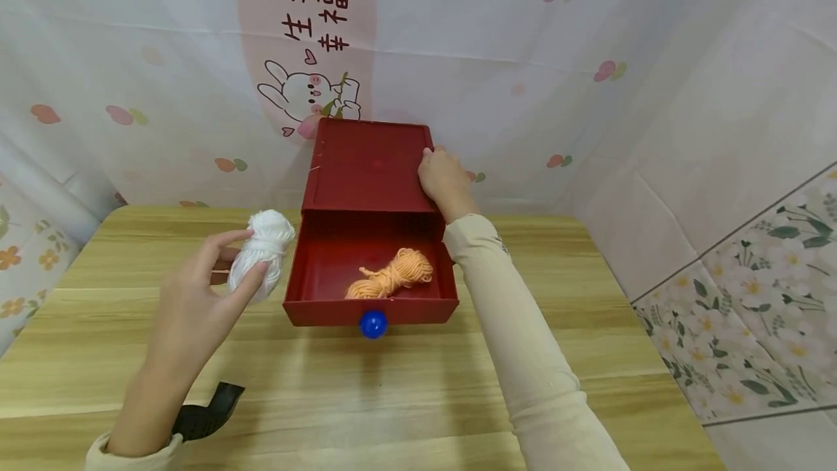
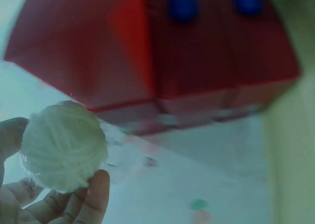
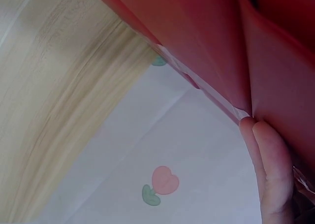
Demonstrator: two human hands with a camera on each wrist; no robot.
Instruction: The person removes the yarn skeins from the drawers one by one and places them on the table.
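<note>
My left hand [image 1: 203, 289] pinches a skein of white yarn [image 1: 261, 256] between thumb and fingers, to the left of a red drawer box [image 1: 373, 166]. In the left wrist view the same white yarn [image 2: 64, 147] sits among the fingertips, apart from the box. The box's drawer [image 1: 314, 256] is pulled out at the front and has a blue knob [image 1: 373, 324]. A skein of orange yarn [image 1: 392, 275] lies inside it. My right hand [image 1: 447, 176] grips the box's upper right edge; in the right wrist view its fingers [image 3: 270, 160] touch the red side.
Two blue knobs, an upper [image 2: 182, 7] and another [image 2: 248, 1], show on the box front in the left wrist view. The box stands on a wood-grain table [image 1: 366, 413], close to a printed curtain [image 1: 490, 57]. A black object [image 1: 209, 413] shows beside my left wrist.
</note>
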